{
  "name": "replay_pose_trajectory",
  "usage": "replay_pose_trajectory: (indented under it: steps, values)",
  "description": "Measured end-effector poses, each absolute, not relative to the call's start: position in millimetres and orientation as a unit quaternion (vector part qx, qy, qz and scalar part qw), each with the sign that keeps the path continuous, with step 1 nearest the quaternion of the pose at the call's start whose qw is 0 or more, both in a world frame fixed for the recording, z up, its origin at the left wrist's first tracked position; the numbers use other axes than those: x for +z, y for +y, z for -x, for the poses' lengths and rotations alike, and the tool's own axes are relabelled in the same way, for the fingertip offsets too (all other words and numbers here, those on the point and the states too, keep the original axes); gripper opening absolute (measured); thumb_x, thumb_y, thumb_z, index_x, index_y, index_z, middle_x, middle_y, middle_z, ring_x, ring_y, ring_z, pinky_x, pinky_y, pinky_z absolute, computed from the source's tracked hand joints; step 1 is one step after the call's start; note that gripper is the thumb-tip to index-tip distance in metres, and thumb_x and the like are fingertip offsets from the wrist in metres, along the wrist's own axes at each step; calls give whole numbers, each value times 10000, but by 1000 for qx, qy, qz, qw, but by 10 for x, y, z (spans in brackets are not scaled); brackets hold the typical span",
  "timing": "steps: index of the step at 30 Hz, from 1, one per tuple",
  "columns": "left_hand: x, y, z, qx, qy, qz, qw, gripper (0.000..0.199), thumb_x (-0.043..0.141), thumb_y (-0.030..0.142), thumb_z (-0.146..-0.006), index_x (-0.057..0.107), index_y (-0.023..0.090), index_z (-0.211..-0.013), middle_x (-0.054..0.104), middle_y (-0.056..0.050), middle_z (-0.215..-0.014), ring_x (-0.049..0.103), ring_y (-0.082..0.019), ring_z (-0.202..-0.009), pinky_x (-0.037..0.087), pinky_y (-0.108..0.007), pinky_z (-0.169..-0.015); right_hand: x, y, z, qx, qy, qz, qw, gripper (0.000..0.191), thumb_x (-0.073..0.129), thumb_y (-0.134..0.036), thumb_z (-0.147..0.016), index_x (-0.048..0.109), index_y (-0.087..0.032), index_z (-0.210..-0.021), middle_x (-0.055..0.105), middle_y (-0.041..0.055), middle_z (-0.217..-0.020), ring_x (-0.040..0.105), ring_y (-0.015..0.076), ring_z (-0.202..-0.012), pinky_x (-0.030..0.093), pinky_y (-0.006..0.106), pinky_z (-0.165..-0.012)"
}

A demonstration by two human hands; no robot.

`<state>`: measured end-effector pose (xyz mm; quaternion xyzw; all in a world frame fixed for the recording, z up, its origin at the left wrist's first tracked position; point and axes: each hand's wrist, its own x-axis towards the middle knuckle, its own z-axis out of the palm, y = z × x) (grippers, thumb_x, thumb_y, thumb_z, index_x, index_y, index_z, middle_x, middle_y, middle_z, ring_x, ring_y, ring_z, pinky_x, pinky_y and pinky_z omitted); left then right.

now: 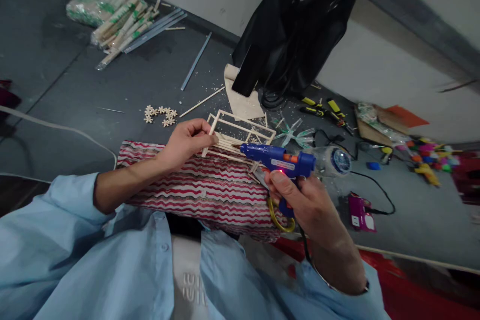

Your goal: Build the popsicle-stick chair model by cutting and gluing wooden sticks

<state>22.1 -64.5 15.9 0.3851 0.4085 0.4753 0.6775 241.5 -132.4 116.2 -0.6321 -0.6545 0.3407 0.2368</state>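
Note:
A small frame of pale wooden sticks [243,122] stands at the far edge of a red-and-white striped cloth [210,195]. My left hand [187,141] is closed on the frame's left end, thumb and fingers pinching a stick. Wrapped round the handle of a blue glue gun [275,159] is my right hand [300,195]. The gun points left, its tip at the sticks low in the frame, and a red light glows near my thumb. Under the gun, close to my right hand, lie yellow-handled scissors [279,217].
Small wooden flower shapes [161,114] lie to the left. Behind are bundled sticks [125,22], a black bag [288,35] and a dark phone [246,72]. Yellow-black pliers [324,111], a plastic bottle [333,161] and a purple box [360,212] sit on the right, with a cord.

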Motion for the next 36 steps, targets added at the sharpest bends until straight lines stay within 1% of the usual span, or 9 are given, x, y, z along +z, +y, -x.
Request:
replay_pose_trajectory:
  steps: [4,9,13,17,23,26,29,33,36]
  values:
    - [165,-646,-223,475,410,-383,678,215,765,212,-607,559,154,-629,451,74,-526,307,-26,-438,233,-175,-426,1158,-1319,-2407,325,-660,629,251,353,581,-502,-885,642,-254,-640,609,13,-549,681,255,-831,559,388,-846]
    - [163,-643,-225,475,411,-387,675,179,737,197,-621,563,155,-631,464,66,-535,331,-33,-452,245,-176,-436,1154,-1299,-2404,330,-665,620,254,349,608,-486,-867,621,-255,-605,605,9,-546,669,247,-765,568,381,-789]
    - [155,-642,-225,475,410,-387,676,172,729,199,-629,562,155,-633,466,65,-537,334,-33,-451,247,-176,-435,1155,-1297,-2404,318,-666,622,260,354,621,-501,-853,616,-260,-593,596,11,-531,664,248,-740,571,383,-775]
    - [149,-642,-226,475,409,-389,675,173,727,202,-635,561,154,-629,456,67,-530,323,-30,-445,239,-175,-430,1165,-1306,-2399,307,-667,630,253,344,615,-506,-852,636,-254,-618,641,15,-585,659,238,-711,571,381,-760]
    - [147,-645,-228,478,406,-387,676,167,732,187,-621,569,154,-636,465,65,-534,335,-34,-455,249,-174,-433,1167,-1305,-2400,316,-666,628,249,315,589,-468,-874,630,-248,-652,656,6,-636,665,230,-771,556,369,-817]
    - [148,-648,-223,479,406,-390,674,168,731,187,-623,567,155,-635,468,65,-535,337,-34,-455,254,-174,-435,1161,-1306,-2404,325,-661,626,255,306,596,-436,-873,613,-249,-631,642,10,-623,665,238,-808,547,366,-839]
    - [151,-646,-216,477,408,-392,673,164,726,186,-630,565,156,-637,469,66,-536,337,-32,-449,253,-175,-435,1160,-1322,-2406,331,-651,635,251,312,587,-422,-880,599,-249,-621,626,9,-597,663,240,-821,539,352,-833]
    - [156,-643,-216,474,407,-389,677,173,725,192,-643,556,156,-630,449,72,-528,299,-24,-436,230,-173,-428,1169,-1344,-2398,336,-637,649,245,352,560,-453,-893,577,-244,-610,630,8,-595,653,226,-786,533,342,-805]
    - [157,-642,-221,475,407,-386,678,183,739,183,-626,558,155,-628,448,71,-526,307,-26,-443,231,-172,-429,1173,-1334,-2387,338,-639,650,234,354,554,-471,-890,588,-239,-625,635,8,-609,651,222,-775,531,343,-801]
